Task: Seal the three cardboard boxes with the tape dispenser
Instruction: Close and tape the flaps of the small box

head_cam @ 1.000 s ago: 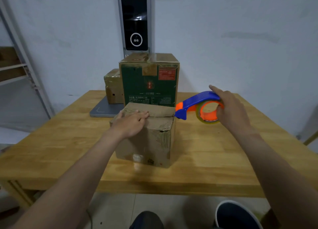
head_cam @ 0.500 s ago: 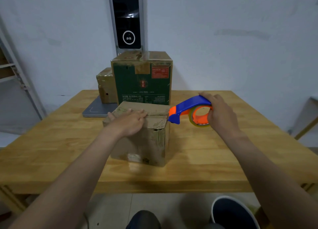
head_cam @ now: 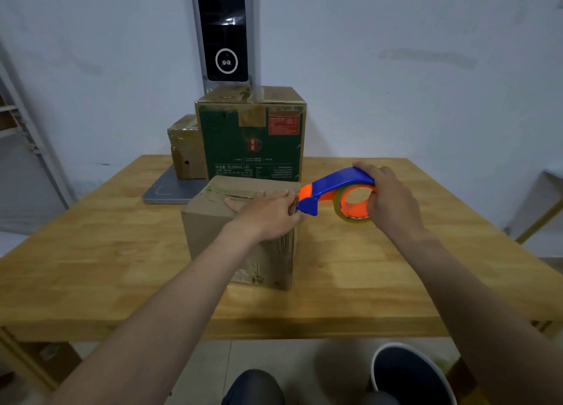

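A plain brown cardboard box (head_cam: 213, 237) stands in the middle of the wooden table (head_cam: 91, 267). My left hand (head_cam: 268, 214) lies flat on its top near the right edge, fingers straight. My right hand (head_cam: 391, 202) grips a blue and orange tape dispenser (head_cam: 335, 191) whose nose touches the box's upper right edge. Behind stands a taller green printed box (head_cam: 249, 148). A small brown taped box (head_cam: 185, 148) sits to the left of the green one, partly hidden by it.
A grey flat base plate (head_cam: 166, 189) lies under the small box, with a black and silver upright device (head_cam: 225, 29) rising behind the boxes. A metal shelf frame (head_cam: 27, 136) stands at far left. My knee and shoe show below the table's front edge.
The dispenser's nose has come left onto the box's upper right edge. My left hand slid right along the top toward that edge. The camera has shifted closer.
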`<state>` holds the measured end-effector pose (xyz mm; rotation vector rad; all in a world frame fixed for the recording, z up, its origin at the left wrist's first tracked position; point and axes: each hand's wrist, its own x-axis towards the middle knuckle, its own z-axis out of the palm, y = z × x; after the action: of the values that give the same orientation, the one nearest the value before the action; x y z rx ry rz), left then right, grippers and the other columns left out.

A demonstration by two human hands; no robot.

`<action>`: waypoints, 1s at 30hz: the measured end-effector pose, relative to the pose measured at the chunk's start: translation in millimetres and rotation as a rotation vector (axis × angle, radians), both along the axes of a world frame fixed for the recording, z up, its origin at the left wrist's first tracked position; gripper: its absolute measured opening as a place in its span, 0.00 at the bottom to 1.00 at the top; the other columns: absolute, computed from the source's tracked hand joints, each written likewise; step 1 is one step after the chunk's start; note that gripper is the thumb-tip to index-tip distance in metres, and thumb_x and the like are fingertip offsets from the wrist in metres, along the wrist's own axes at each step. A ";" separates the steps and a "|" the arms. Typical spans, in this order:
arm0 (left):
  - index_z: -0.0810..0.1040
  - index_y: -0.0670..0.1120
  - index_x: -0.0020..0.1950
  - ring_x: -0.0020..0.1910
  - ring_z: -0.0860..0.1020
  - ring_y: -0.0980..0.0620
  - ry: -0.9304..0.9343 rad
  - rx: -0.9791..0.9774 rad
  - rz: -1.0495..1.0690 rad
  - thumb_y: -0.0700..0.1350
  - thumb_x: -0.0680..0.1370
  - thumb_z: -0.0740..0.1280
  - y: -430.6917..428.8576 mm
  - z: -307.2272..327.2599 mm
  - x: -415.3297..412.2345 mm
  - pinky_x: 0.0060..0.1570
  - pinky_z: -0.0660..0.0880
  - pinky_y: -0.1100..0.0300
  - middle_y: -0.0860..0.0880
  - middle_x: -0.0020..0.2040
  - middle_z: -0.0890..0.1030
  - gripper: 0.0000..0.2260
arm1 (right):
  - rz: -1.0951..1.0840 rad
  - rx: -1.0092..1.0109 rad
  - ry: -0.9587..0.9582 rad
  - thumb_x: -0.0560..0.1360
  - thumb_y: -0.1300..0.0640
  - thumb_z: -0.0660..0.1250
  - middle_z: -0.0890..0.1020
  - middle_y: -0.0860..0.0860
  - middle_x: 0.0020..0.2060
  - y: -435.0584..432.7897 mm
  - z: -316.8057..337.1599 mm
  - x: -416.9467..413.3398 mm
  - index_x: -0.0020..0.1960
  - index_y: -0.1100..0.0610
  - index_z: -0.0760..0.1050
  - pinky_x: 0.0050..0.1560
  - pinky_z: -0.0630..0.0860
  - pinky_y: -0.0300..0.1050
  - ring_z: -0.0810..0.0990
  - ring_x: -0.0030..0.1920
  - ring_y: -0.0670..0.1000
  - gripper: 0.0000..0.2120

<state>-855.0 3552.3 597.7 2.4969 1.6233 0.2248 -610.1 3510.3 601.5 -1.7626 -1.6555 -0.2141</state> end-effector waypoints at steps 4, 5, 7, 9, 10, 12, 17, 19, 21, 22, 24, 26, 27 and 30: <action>0.57 0.60 0.82 0.82 0.51 0.43 0.008 0.037 0.061 0.63 0.82 0.52 -1.6 1.5 -1.2 0.64 0.42 0.15 0.61 0.82 0.54 0.28 | -0.030 0.020 0.008 0.75 0.67 0.57 0.73 0.49 0.56 -3.1 -3.5 -2.2 0.73 0.38 0.64 0.41 0.76 0.54 0.76 0.44 0.58 0.33; 0.56 0.60 0.82 0.82 0.50 0.44 0.010 0.029 0.066 0.62 0.82 0.53 -2.8 3.5 -2.3 0.64 0.41 0.15 0.61 0.82 0.53 0.28 | -0.040 0.030 0.035 0.75 0.67 0.57 0.73 0.48 0.56 -4.3 -5.7 -1.6 0.73 0.37 0.64 0.42 0.77 0.55 0.77 0.45 0.59 0.34; 0.56 0.60 0.82 0.82 0.50 0.45 0.004 0.021 0.063 0.61 0.82 0.53 -4.4 5.7 -3.4 0.64 0.40 0.16 0.61 0.83 0.53 0.28 | -0.043 0.049 0.088 0.75 0.68 0.58 0.74 0.48 0.57 -7.0 -11.6 0.9 0.73 0.37 0.64 0.46 0.78 0.57 0.77 0.48 0.59 0.34; 0.56 0.59 0.82 0.82 0.50 0.46 -0.002 0.029 0.057 0.61 0.83 0.54 -5.6 5.1 -3.8 0.64 0.40 0.17 0.60 0.83 0.53 0.27 | -0.038 0.070 0.117 0.74 0.69 0.58 0.74 0.48 0.57 -10.4 -18.9 6.6 0.73 0.37 0.65 0.48 0.78 0.58 0.78 0.50 0.58 0.35; 0.56 0.59 0.82 0.82 0.50 0.46 -0.002 0.038 0.055 0.61 0.83 0.54 -6.5 4.6 -4.5 0.65 0.40 0.17 0.60 0.83 0.53 0.27 | -0.036 0.082 0.126 0.74 0.69 0.58 0.74 0.48 0.57 -12.1 -22.5 9.4 0.73 0.38 0.65 0.48 0.78 0.58 0.78 0.50 0.58 0.35; 0.55 0.60 0.82 0.82 0.50 0.46 0.007 0.053 0.052 0.60 0.83 0.53 -6.5 3.4 -5.2 0.66 0.41 0.17 0.60 0.83 0.53 0.27 | -0.033 0.097 0.142 0.74 0.69 0.59 0.75 0.48 0.57 -15.2 -27.8 14.3 0.73 0.39 0.65 0.48 0.78 0.57 0.77 0.51 0.57 0.36; 0.54 0.60 0.83 0.82 0.50 0.47 0.013 0.055 0.045 0.61 0.83 0.52 -6.5 2.6 -6.2 0.66 0.41 0.17 0.60 0.83 0.53 0.27 | 0.002 0.133 0.191 0.72 0.72 0.60 0.76 0.49 0.58 -18.9 -39.1 27.8 0.73 0.42 0.67 0.52 0.77 0.53 0.77 0.54 0.55 0.36; 0.54 0.59 0.83 0.82 0.49 0.47 0.013 0.044 0.042 0.61 0.83 0.52 -5.4 3.8 -5.8 0.66 0.41 0.17 0.60 0.83 0.53 0.27 | 0.001 0.128 0.211 0.72 0.72 0.60 0.76 0.49 0.58 -19.8 -41.7 30.9 0.73 0.44 0.68 0.53 0.76 0.51 0.77 0.55 0.54 0.36; 0.54 0.59 0.83 0.82 0.49 0.47 0.016 0.040 0.038 0.62 0.83 0.52 -4.2 4.0 -5.7 0.66 0.40 0.17 0.60 0.83 0.53 0.28 | -0.001 0.121 0.210 0.73 0.72 0.60 0.76 0.49 0.58 -21.0 -42.6 31.7 0.73 0.44 0.68 0.52 0.76 0.51 0.77 0.54 0.54 0.35; 0.54 0.59 0.83 0.82 0.49 0.47 0.019 0.040 0.040 0.62 0.83 0.52 -3.9 3.7 -5.8 0.65 0.40 0.17 0.60 0.83 0.52 0.28 | -0.002 0.119 0.208 0.73 0.72 0.60 0.76 0.49 0.58 -21.0 -42.8 31.7 0.73 0.44 0.68 0.52 0.75 0.50 0.77 0.54 0.53 0.35; 0.53 0.59 0.83 0.82 0.49 0.47 0.025 0.038 0.045 0.62 0.83 0.51 -3.9 2.8 -5.9 0.65 0.41 0.17 0.60 0.83 0.52 0.28 | -0.002 0.116 0.215 0.72 0.72 0.60 0.76 0.50 0.58 -20.5 -45.0 32.8 0.74 0.45 0.69 0.53 0.74 0.49 0.77 0.55 0.53 0.35; 0.53 0.59 0.83 0.82 0.49 0.47 0.029 0.034 0.044 0.61 0.83 0.51 -3.8 2.0 -5.9 0.65 0.41 0.17 0.60 0.83 0.52 0.27 | 0.006 0.118 0.240 0.72 0.72 0.60 0.77 0.50 0.60 -19.6 -48.7 34.9 0.74 0.45 0.69 0.56 0.73 0.46 0.77 0.58 0.53 0.36; 0.52 0.59 0.83 0.83 0.49 0.47 0.030 0.031 0.043 0.61 0.84 0.51 -4.0 2.1 -6.1 0.65 0.41 0.17 0.60 0.83 0.51 0.27 | 0.018 0.122 0.263 0.71 0.72 0.60 0.77 0.49 0.60 -19.7 -50.3 35.1 0.73 0.45 0.70 0.58 0.73 0.46 0.76 0.59 0.53 0.36; 0.52 0.59 0.83 0.83 0.49 0.47 0.034 0.031 0.040 0.61 0.84 0.50 -3.9 2.2 -6.6 0.66 0.41 0.17 0.60 0.83 0.51 0.27 | 0.055 0.124 0.349 0.70 0.73 0.60 0.76 0.46 0.61 -20.5 -54.3 34.7 0.72 0.44 0.71 0.58 0.78 0.54 0.77 0.61 0.52 0.37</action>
<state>-861.6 3548.4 599.9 2.5063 1.6965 0.2159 -575.3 3489.9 547.1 -1.5579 -1.4051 0.0163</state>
